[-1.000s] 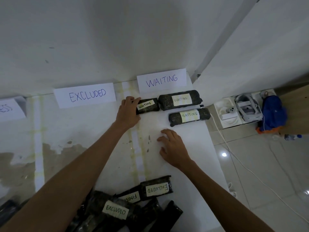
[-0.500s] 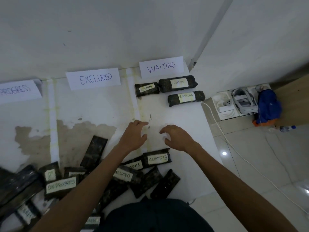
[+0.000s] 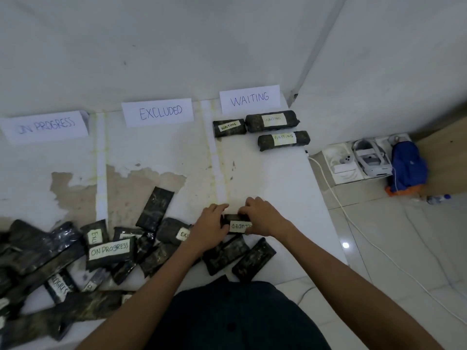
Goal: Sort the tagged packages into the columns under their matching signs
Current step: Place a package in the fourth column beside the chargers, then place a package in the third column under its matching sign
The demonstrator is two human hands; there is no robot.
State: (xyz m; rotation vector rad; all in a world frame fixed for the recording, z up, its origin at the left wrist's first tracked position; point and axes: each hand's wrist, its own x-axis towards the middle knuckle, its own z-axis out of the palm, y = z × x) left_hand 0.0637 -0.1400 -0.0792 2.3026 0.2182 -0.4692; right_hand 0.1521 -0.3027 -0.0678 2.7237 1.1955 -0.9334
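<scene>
In the head view, the person is taking hold of the next item to sort. A dark EXCLUDED package is sitting low in the middle of the white surface, at the three o'clock edge of the unsorted heap. Its tag is reading upside down to the camera. It is lying at the foot of the column under the WAITING sign, so it is not yet where it belongs.

As I judge it, the step in hand is the grasp and lift. The next move is calling for a carry toward eleven o'clock, across the pale dividing strip, with the package set down close below the EXCLUDED sign. Three WAITING packages are already lying under their own sign, at about one o'clock from the hands.

The left hand is gripping the package's nine o'clock end, with its fingers curled closely over it. The right hand is gripping the three o'clock end, its fingers hooking over the far edge and covering part of the tag. Both hands are narrow around the package, neither spread. I cannot tell whether the package is already off the surface.
</scene>
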